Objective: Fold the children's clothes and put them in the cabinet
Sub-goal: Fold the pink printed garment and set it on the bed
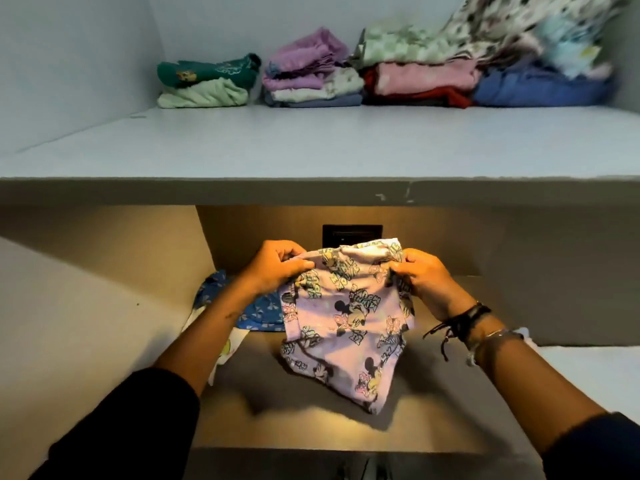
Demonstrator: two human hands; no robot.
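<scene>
A small lilac garment (346,323) printed with cartoon mice hangs above the lit lower shelf (311,420). My left hand (277,266) pinches its top left corner and my right hand (420,277) grips its top right corner, so the cloth dangles between them. A blue garment with white bows (258,315) lies on the lower shelf to the left, partly hidden by my left forearm. On the upper cabinet shelf (311,147) several folded piles sit along the back: a green pile (204,84), a purple pile (311,72), a pink and red pile (422,83).
A blue folded pile (540,90) and a loose patterned cloth (512,26) fill the upper shelf's back right. A dark socket plate (351,233) is on the lower back wall. A white patterned cloth (228,351) lies by my left arm. Side walls close both shelves.
</scene>
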